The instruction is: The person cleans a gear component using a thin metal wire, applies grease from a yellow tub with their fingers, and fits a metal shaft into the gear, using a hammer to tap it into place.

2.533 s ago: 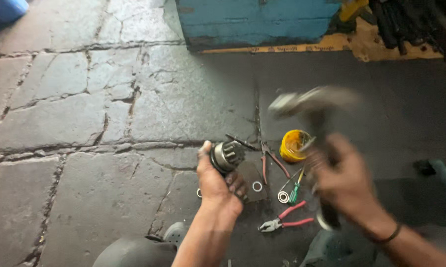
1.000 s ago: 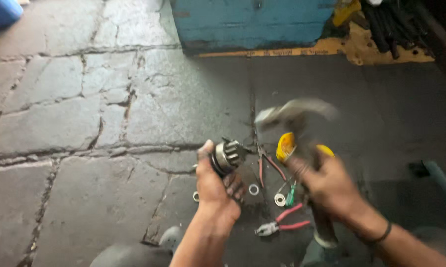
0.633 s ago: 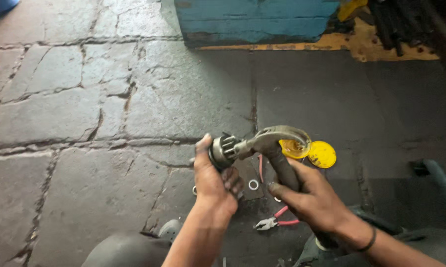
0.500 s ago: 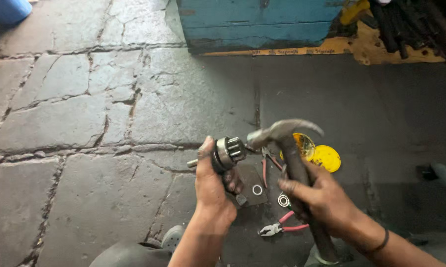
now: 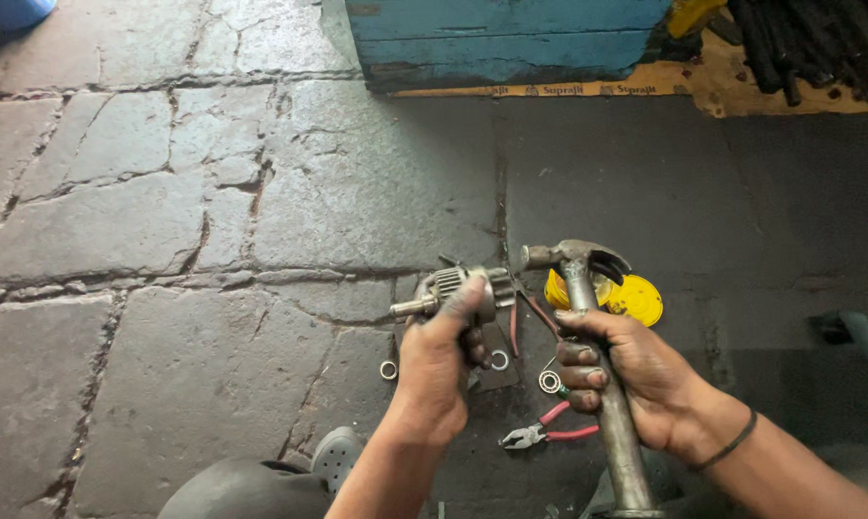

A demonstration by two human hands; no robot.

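**Hammer head level with the gear part, just to its right**

The left hand (image 5: 441, 358) is clenched around a small metal gear part (image 5: 456, 290), holding it up above the stone floor (image 5: 165, 221). The part's long axis runs roughly left to right: a thin shaft pokes out to the left of the fist, and the toothed, thicker end points right, towards the hammer.

The right hand (image 5: 636, 370) grips the metal handle of a claw hammer (image 5: 588, 317), fingers wrapped fully round it. The handle stands nearly upright, with the head at the top. The striking face points left, at the thick end of the gear part, near it but not touching; a small gap shows between them. The claw curves away to the right, over a yellow tin (image 5: 612, 293) lying on the floor behind.

So the part lies directly left of the hammer head, at about the same height, and the two axes meet almost end on.

On the floor below the hands lie small metal rings (image 5: 550, 382) and red-handled pliers (image 5: 546, 432).
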